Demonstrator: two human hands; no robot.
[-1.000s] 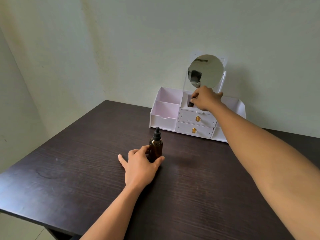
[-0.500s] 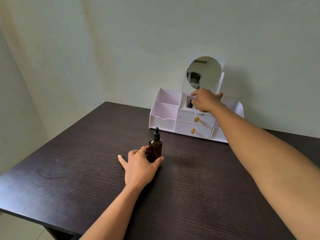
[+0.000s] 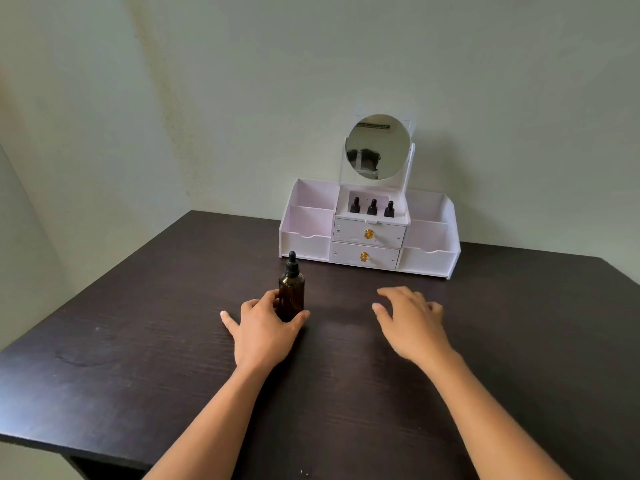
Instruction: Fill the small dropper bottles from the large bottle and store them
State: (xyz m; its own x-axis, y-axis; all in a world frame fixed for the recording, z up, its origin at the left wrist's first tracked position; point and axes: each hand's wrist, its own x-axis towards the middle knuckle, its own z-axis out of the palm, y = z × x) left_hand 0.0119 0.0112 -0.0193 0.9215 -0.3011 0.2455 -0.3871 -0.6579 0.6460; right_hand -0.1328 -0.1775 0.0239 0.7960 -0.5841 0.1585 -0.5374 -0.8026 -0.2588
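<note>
- The right hand [image 3: 412, 323] has let go. Its fingers [image 3: 391, 293] are loose, spread and hold nothing.
- Half a second ago this hand was at the middle top compartment of the organiser [image 3: 311, 220]. I now log it pulled back, hovering over the desk [image 3: 138, 358] in front of the organiser and slightly blurred.
- The left hand [image 3: 266, 334] is unchanged. Its fingers [image 3: 268, 299] and thumb curl round the base of the large bottle [image 3: 291, 292].
- The large bottle stands upright with its dropper cap on, in front of the organiser's left compartments.
- Three small dropper bottles [image 3: 372, 207] stand upright in a row in the organiser's middle top compartment. They sit above its two drawers [image 3: 369, 233] and below its mirror [image 3: 377, 147].
- I see no small bottle on the desk in front of the organiser.
- Judgement: the last small bottle looks stored, so the task appears all but finished. I cannot verify fill levels from this view.
</note>
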